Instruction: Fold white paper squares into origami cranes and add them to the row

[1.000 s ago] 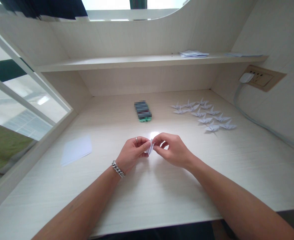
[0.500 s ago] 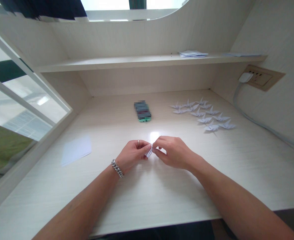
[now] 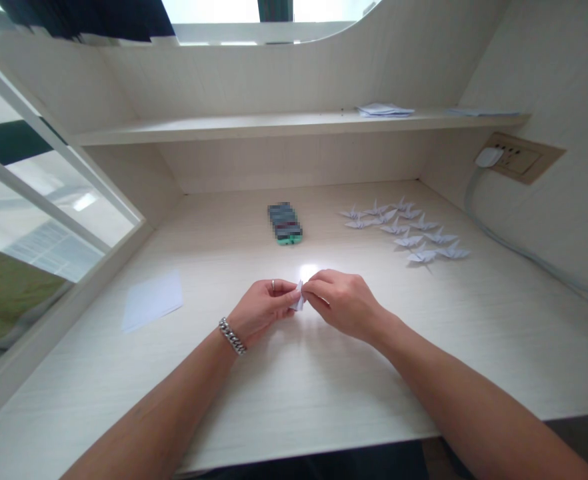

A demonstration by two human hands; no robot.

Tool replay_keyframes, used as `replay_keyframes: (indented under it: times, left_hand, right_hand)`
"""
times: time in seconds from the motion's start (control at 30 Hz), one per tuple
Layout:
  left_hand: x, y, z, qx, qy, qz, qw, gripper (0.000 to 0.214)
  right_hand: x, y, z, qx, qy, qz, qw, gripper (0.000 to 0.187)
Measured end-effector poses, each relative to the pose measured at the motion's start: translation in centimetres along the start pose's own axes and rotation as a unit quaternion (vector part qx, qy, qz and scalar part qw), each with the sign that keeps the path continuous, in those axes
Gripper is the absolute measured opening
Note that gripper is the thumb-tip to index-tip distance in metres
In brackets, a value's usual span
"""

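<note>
A small piece of folded white paper (image 3: 299, 300) is held between my hands above the middle of the desk. My left hand (image 3: 267, 303), with a ring and a chain bracelet, pinches it from the left between thumb and fingers. From the right, my right hand (image 3: 344, 301) closes its fingertips on the paper's edge; its thumb is partly hidden under the fingers. Several folded paper cranes (image 3: 409, 230) stand in a group at the back right of the desk.
A phone-like object (image 3: 285, 223), blurred out with a green end, lies behind my hands. White paper sheets (image 3: 153, 300) lie at the left. More paper (image 3: 385, 110) rests on the shelf (image 3: 234, 127). A cable (image 3: 514, 250) runs from the wall socket (image 3: 527, 160) along the right wall.
The folded paper has turned more upright and shows more of itself between my hands. My right fingers have drawn closer together on it. Both hands stay in nearly the same place.
</note>
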State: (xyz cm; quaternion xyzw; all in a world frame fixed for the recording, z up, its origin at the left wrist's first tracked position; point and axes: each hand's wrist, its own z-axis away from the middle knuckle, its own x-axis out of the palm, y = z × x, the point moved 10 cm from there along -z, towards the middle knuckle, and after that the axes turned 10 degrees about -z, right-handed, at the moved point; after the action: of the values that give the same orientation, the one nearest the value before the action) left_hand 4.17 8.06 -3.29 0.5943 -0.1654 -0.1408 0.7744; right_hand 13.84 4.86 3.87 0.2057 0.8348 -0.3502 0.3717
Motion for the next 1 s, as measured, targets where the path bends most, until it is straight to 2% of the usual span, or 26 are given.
replay_keyframes:
  times: [0.2,0.37,0.77,0.9,1.0]
  left_hand:
    - [-0.1,-0.2,0.0,-0.012,0.006,0.016,1.0,0.023]
    - [0.0,-0.3,0.0,-0.02,0.002,0.019,1.0,0.025]
    - [-0.2,0.9,0.2,0.036,0.048,0.035,0.998,0.025]
    - [-0.6,1.0,0.1,0.047,0.069,0.028,0.996,0.027]
    - [-1.2,1.1,0.1,0.062,0.093,0.009,0.994,0.027]
  right_hand:
    - [0.0,-0.2,0.0,-0.005,0.014,-0.008,1.0,0.028]
    - [-0.1,-0.5,0.0,-0.022,0.023,0.007,0.999,0.022]
    - [-1.6,-1.3,0.4,-0.089,0.108,0.009,0.99,0.021]
    - [-1.8,-1.2,0.5,-0.087,0.117,-0.007,0.989,0.021]
    - [-1.8,-0.7,0.4,-0.057,0.125,-0.058,0.989,0.02]
